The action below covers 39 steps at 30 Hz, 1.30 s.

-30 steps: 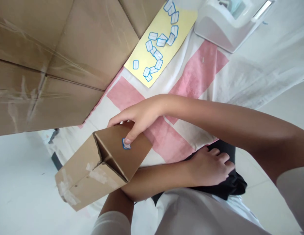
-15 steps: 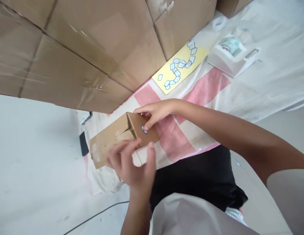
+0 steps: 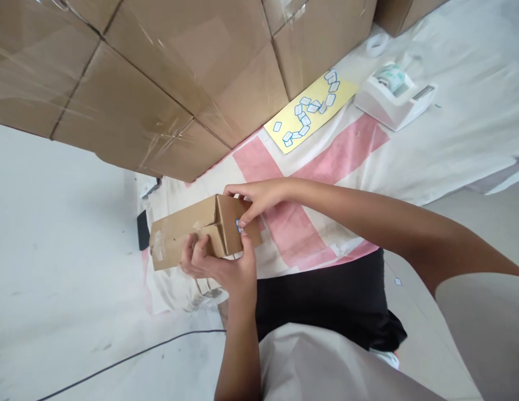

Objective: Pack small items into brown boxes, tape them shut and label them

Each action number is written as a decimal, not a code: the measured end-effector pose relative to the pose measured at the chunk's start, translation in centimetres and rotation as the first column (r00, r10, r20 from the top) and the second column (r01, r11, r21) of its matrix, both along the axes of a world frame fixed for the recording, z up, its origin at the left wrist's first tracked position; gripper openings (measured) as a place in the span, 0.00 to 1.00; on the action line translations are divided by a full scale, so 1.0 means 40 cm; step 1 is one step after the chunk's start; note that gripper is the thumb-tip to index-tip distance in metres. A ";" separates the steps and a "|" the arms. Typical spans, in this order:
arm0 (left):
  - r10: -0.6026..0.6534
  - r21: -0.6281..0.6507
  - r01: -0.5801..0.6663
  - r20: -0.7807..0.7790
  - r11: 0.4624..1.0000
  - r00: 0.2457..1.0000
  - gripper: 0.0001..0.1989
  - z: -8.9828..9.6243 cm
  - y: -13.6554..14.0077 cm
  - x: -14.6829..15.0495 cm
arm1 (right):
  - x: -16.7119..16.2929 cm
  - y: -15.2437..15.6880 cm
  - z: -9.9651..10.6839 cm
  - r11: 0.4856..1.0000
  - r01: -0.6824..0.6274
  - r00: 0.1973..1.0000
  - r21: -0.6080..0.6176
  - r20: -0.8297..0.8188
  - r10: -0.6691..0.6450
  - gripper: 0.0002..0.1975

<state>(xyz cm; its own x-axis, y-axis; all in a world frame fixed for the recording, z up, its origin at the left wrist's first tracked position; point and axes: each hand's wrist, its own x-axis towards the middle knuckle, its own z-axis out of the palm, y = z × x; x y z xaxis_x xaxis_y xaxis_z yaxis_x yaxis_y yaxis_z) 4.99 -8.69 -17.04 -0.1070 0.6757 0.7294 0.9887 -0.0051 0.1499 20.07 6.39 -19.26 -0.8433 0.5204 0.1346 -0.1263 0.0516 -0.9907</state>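
A small brown cardboard box (image 3: 175,236) lies on the cloth-covered table, a fold or split showing along the edge nearest its end panel. My left hand (image 3: 221,267) grips its near side, fingers curled against the long face and thumb at the end panel. My right hand (image 3: 263,197) holds the other side of that end, fingers bent over the far edge. Its thumb presses on a small blue-edged white sticker (image 3: 238,225), partly covered by the thumb. Both thumb tips sit close together at the sticker.
Taped cartons (image 3: 234,72) are stacked along the back. Beside them lies a yellow sheet (image 3: 315,120) bearing several blue-edged stickers. A white tape dispenser (image 3: 395,97) and a tape roll (image 3: 377,44) stand at right. A black cable (image 3: 129,356) crosses the floor.
My left hand has come up from hovering in front of the box and now grips it, its thumb at the sticker. The box has shifted slightly; my right hand stays on its end.
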 end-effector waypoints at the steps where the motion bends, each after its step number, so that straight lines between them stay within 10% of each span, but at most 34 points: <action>1: -0.005 0.001 0.005 -0.005 1.000 1.000 0.32 -0.003 0.003 -0.006 | -0.002 -0.001 -0.002 1.000 0.009 1.000 0.004 -0.007 -0.009 0.28; 24: 0.024 0.080 -0.023 -0.007 0.997 1.000 0.26 -0.034 0.019 -0.015 | -0.023 0.004 -0.034 0.973 0.096 0.995 0.209 -0.043 -0.089 0.23; 32: -0.173 0.287 0.159 0.025 0.945 0.985 0.29 -0.075 0.034 -0.061 | 0.008 -0.030 0.045 0.957 0.062 0.991 0.282 0.095 -0.092 0.30; 39: -0.647 0.462 0.533 0.126 0.709 0.752 0.22 -0.109 -0.107 0.108 | 0.213 -0.404 0.065 0.689 0.601 0.742 0.404 0.036 -0.669 0.33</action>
<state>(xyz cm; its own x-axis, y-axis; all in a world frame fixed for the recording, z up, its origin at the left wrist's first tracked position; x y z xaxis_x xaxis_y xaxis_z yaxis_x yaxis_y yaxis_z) 9.29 -12.98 -21.39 -0.0039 0.3438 0.9390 0.6826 -0.6853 0.2537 28.60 -9.78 -16.68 -0.3529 0.8853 0.3028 0.2301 0.3958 -0.8890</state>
